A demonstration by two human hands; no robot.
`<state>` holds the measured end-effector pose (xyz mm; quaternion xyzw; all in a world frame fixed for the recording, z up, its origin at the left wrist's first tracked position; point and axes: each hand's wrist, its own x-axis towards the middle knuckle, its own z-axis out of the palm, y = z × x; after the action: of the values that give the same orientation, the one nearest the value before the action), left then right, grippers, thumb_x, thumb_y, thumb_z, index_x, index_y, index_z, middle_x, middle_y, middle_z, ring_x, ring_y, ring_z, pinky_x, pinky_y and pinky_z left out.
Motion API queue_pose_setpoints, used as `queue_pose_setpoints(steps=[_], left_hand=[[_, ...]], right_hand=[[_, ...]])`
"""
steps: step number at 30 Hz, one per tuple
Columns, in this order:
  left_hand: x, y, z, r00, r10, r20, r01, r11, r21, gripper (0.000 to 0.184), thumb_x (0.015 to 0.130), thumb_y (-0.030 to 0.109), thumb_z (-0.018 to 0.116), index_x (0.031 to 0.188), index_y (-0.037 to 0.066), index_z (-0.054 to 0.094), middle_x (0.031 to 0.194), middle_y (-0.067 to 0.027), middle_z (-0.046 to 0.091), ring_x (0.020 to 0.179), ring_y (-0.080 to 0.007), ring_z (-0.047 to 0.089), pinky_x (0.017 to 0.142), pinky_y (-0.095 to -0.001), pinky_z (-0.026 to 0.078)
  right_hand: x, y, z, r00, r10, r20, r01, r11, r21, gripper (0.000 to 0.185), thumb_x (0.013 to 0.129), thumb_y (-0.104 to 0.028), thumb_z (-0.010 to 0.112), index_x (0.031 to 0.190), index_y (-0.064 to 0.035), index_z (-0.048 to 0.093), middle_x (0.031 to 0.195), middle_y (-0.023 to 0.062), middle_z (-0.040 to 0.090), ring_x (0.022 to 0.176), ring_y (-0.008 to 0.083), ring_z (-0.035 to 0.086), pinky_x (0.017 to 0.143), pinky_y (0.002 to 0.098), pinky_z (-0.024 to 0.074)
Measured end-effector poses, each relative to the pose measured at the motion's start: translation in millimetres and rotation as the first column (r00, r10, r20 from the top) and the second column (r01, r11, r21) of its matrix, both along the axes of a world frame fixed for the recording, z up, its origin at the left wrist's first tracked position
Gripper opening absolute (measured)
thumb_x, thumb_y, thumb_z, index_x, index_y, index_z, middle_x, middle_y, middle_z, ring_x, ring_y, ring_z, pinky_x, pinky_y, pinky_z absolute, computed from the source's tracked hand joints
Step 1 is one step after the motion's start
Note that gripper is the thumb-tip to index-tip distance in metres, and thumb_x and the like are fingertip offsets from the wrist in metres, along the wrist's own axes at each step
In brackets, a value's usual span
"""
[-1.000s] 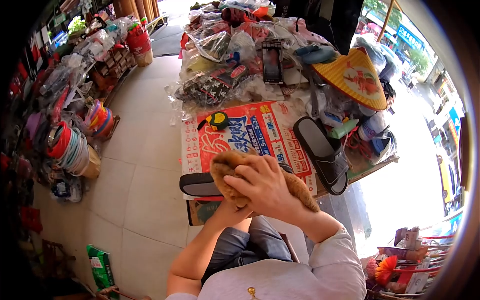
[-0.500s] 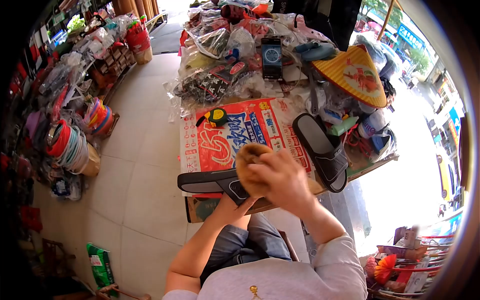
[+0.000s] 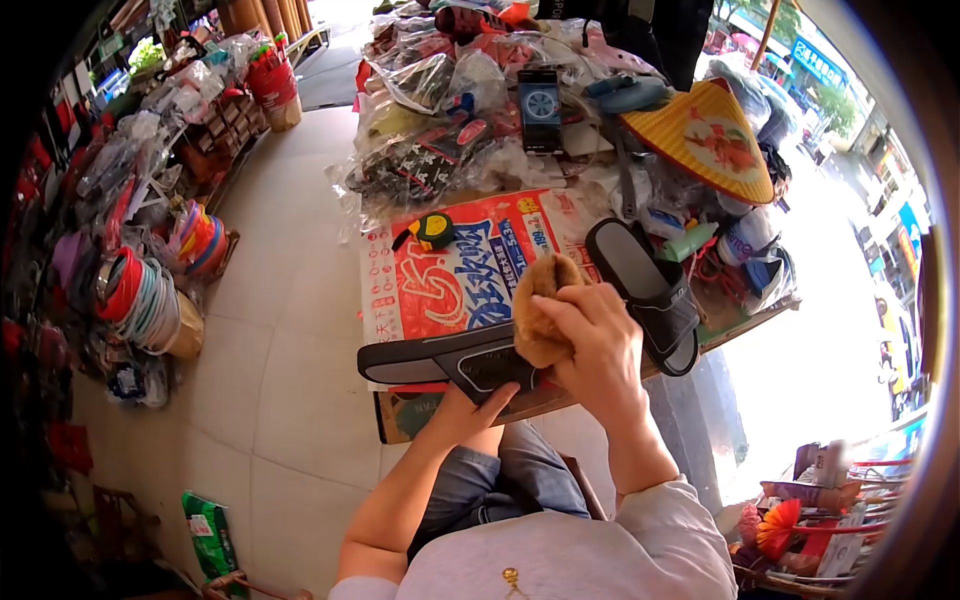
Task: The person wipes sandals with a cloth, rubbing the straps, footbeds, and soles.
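Note:
My left hand (image 3: 478, 405) grips a dark grey slide sandal (image 3: 420, 361) from below, its thumb against the strap. The sandal lies sideways above the near edge of the table, heel end to the left. In my right hand (image 3: 600, 345) is a brown fuzzy cloth or mitt (image 3: 545, 310), closed in the fingers and touching the sandal's toe end. The matching slide sandal (image 3: 645, 295) rests on the table to the right of my right hand. Beneath them is a red and white printed sheet (image 3: 430, 285), with a yellow and black tape measure (image 3: 433, 231) on it.
Plastic-wrapped goods (image 3: 430, 165) are heaped at the back of the table around a phone (image 3: 540, 110). A yellow conical hat (image 3: 705, 140) sits at the back right. Shelves of bagged goods and red buckets (image 3: 125, 285) line the left. A green bag (image 3: 210, 540) stands on the floor.
My right hand has moved right with the brown cloth, uncovering more of the held sandal's strap. The sandal in my left hand is now slightly more tilted, toe end higher.

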<state>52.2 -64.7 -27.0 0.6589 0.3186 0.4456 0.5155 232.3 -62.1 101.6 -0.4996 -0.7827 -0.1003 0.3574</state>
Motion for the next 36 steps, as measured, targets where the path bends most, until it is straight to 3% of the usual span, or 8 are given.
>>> queue_pose_setpoints(steps=[9, 13, 20, 22, 26, 27, 28, 36], left_hand=[[-6, 10, 30, 0.994, 0.08, 0.072, -0.102, 0.922, 0.374, 0.051, 0.085, 0.013, 0.073, 0.131, 0.005, 0.053, 0.122, -0.0095, 0.06, 0.116, -0.0227, 0.057, 0.105, -0.0374, 0.04], [-26, 30, 88, 0.975, 0.016, -0.223, 0.026, 0.982, 0.186, 0.037, 0.08, 0.021, 0.077, 0.106, -0.001, 0.064, 0.092, -0.0126, 0.067, 0.089, -0.0286, 0.065, 0.086, -0.0374, 0.049], [-43, 35, 162, 0.319, -0.239, -0.917, 0.418, 0.904, -0.09, 0.044, 0.08, 0.039, 0.075, 0.091, -0.002, 0.065, 0.08, -0.0206, 0.066, 0.084, -0.0387, 0.065, 0.076, -0.0428, 0.051], [-50, 33, 132, 0.582, 0.035, -0.813, 0.398, 0.859, 0.321, 0.039, 0.079, 0.034, 0.076, 0.096, 0.001, 0.063, 0.091, -0.0181, 0.067, 0.092, -0.0351, 0.064, 0.084, -0.0415, 0.048], [-44, 34, 60, 0.807, 0.103, -0.582, 0.113, 0.94, 0.323, 0.033, 0.083, 0.029, 0.075, 0.098, 0.002, 0.062, 0.098, -0.0117, 0.065, 0.095, -0.0256, 0.062, 0.089, -0.0355, 0.045], [-45, 39, 31, 0.976, 0.077, -0.202, -0.045, 0.987, 0.157, 0.03, 0.086, 0.028, 0.074, 0.095, 0.002, 0.061, 0.099, -0.0088, 0.064, 0.094, -0.0213, 0.06, 0.087, -0.0328, 0.044], [-45, 42, 24, 0.969, 0.129, 0.211, -0.117, 0.991, -0.066, 0.028, 0.088, 0.026, 0.073, 0.093, 0.002, 0.06, 0.099, -0.0059, 0.062, 0.092, -0.017, 0.058, 0.085, -0.0301, 0.044], [-80, 52, 1, 0.845, 0.187, 0.502, 0.023, 0.924, -0.383, 0.036, 0.087, 0.019, 0.077, 0.114, 0.0, 0.066, 0.101, -0.0055, 0.071, 0.087, -0.011, 0.067, 0.078, -0.0265, 0.056]], right_hand=[[-46, -14, -11, 0.816, 0.467, -0.34, -0.495, 0.869, 0.006, 0.041, 0.059, -0.003, 0.075, 0.1, -0.0102, 0.074, 0.099, 0.0057, 0.065, 0.087, 0.028, 0.062, 0.075, 0.0361, 0.0526], [18, -11, 2, 0.798, 0.257, -0.546, -0.303, 0.953, 0.006, 0.044, 0.059, 0.001, 0.079, 0.102, -0.0045, 0.072, 0.101, 0.0094, 0.065, 0.09, 0.0231, 0.065, 0.079, 0.0317, 0.0519], [60, -10, -4, 0.686, 0.15, -0.712, -0.204, 0.979, 0.009, 0.043, 0.061, 0.001, 0.083, 0.102, 0.0007, 0.07, 0.101, 0.0112, 0.065, 0.091, 0.0213, 0.065, 0.081, 0.0277, 0.0497], [48, -9, -9, 0.775, 0.233, -0.587, -0.249, 0.967, 0.055, 0.044, 0.061, -0.002, 0.084, 0.102, -0.0003, 0.07, 0.101, 0.0109, 0.065, 0.091, 0.0212, 0.065, 0.081, 0.0284, 0.0497], [12, 12, -67, 0.796, 0.499, -0.344, -0.526, 0.85, 0.018, 0.049, 0.058, -0.01, 0.082, 0.106, -0.0078, 0.072, 0.105, 0.0103, 0.063, 0.09, 0.0315, 0.062, 0.078, 0.04, 0.0527], [-2, 10, -72, 0.805, 0.522, -0.281, -0.549, 0.836, -0.02, 0.053, 0.058, -0.013, 0.082, 0.11, -0.0105, 0.07, 0.112, 0.0099, 0.06, 0.093, 0.0329, 0.061, 0.081, 0.0424, 0.0536], [-11, 12, -77, 0.795, 0.56, -0.232, -0.555, 0.827, 0.093, 0.055, 0.059, -0.013, 0.081, 0.112, -0.0121, 0.068, 0.114, 0.0091, 0.058, 0.098, 0.0338, 0.059, 0.08, 0.0434, 0.055], [-1, 114, -75, 0.9, 0.409, -0.149, -0.413, 0.911, 0.006, 0.037, 0.071, -0.003, 0.069, 0.105, -0.0179, 0.068, 0.103, 0.0049, 0.06, 0.098, 0.0299, 0.062, 0.077, 0.0413, 0.0539]])
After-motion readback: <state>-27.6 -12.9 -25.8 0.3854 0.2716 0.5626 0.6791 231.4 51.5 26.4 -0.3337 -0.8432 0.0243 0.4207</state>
